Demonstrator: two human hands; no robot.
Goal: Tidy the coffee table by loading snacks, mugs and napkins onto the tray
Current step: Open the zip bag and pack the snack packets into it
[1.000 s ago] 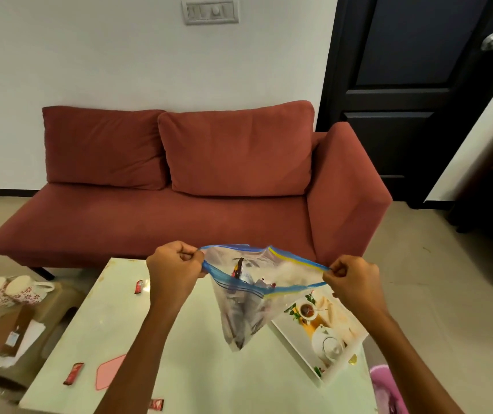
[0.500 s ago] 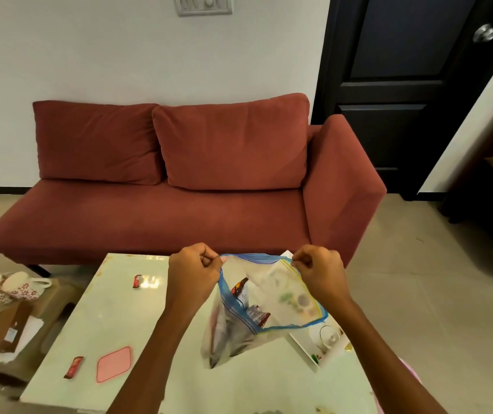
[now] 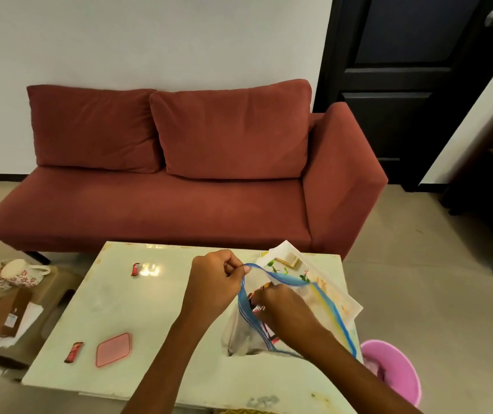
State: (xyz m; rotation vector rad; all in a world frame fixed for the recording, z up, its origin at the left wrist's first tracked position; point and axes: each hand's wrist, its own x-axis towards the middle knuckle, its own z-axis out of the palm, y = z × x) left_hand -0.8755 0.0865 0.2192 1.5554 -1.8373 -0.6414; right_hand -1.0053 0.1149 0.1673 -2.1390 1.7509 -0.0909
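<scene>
Lower centre-right of the frame: clear zip bag with a blue-and-yellow seal strip, mouth pulled open, lying partly on the white coffee table and partly over the floral-print tray. Red wrappers visible through the plastic.

Just above and left of the bag, left hand, fingers curled, pinching the blue rim between thumb and forefinger and holding it up. Beside it, right hand pushed into the open mouth, fingers bent down among the wrappers. Grip on any of them impossible to tell.

Tray at the table's right edge, set askew, far corner towards the sofa, mostly covered by the bag.

On the bare tabletop, well apart from the bag: small red snack packet towards the far side. Second red packet near the front left, just beside a pink square lid.

Far left of the frame, off the table: pair of floral mugs side by side on a low beige stand. Nearer the camera, a brown flat piece on white paper sheets.

Pink bucket on the floor at lower right, near the table's corner. Red sofa across the middle, dark door at upper right.
</scene>
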